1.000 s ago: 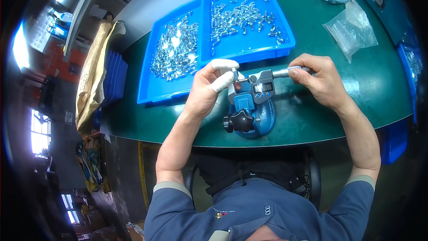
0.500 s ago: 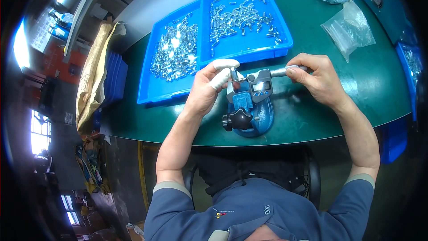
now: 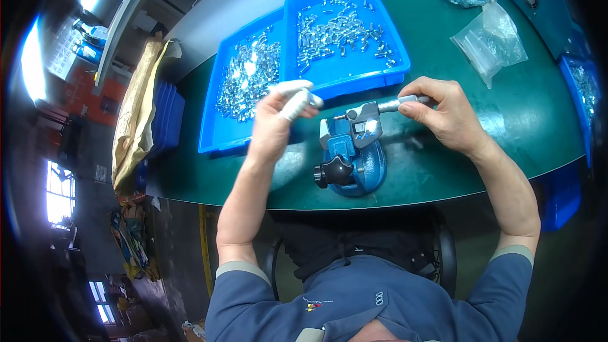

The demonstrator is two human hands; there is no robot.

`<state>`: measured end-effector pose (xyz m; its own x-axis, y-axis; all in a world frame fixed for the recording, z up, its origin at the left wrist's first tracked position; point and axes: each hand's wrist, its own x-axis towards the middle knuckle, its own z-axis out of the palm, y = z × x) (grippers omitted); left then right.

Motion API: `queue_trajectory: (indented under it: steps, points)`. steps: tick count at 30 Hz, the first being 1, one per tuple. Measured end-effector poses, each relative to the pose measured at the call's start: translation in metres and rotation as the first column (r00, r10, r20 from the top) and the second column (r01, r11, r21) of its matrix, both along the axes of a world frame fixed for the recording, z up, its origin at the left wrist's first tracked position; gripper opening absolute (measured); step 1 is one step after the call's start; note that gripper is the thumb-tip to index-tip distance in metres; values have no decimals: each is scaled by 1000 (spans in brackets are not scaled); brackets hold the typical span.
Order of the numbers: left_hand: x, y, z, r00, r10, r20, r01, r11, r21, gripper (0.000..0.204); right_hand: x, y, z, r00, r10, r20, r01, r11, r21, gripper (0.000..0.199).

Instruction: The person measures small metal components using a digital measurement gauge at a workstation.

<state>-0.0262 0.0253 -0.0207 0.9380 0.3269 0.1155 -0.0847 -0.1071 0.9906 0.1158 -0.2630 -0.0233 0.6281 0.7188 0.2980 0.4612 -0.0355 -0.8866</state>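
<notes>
A digital micrometer [image 3: 365, 128] is clamped in a blue stand [image 3: 362, 174] with a black star knob [image 3: 337, 169]. My right hand [image 3: 446, 114] is closed, thumb and forefinger pinching the micrometer's thimble [image 3: 405, 102] at its right end. The gap between the measuring faces looks bare. My left hand [image 3: 273, 123], white covers on thumb and forefinger, is raised left of the micrometer, in front of the trays. Its fingertips come together, slightly smeared by motion; a small thing may be between them, but I cannot make it out.
Two blue trays [image 3: 405, 69] of small shiny metal cylinders [image 3: 249, 76] stand behind my left hand, the right one overlapping the left. Clear plastic bags [image 3: 491, 44] lie at the back right. Stacked blue bins [image 3: 168, 117] and brown paper [image 3: 136, 114] stand left of the green table [image 3: 437, 171].
My left hand has drawn away from the micrometer's measuring gap, leftward toward the trays. The right hand stays on the thimble, having shifted slightly left.
</notes>
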Motion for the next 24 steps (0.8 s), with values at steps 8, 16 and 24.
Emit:
queue_trajectory:
  steps: [8, 16, 24]
  points:
    - [18, 73, 30, 857, 281, 431, -500, 260, 826, 30, -2, 1, 6, 1000, 8, 21, -8, 1000, -8, 20]
    - [86, 54, 23, 993, 104, -55, 76, -208, 975, 24, 0, 0, 3, 1000, 12, 1, -12, 1000, -23, 21]
    - [110, 65, 2, 981, 66, -180, 190, -203, 961, 19, 0, 0, 4, 1000, 25, 4, -25, 1000, 7, 23]
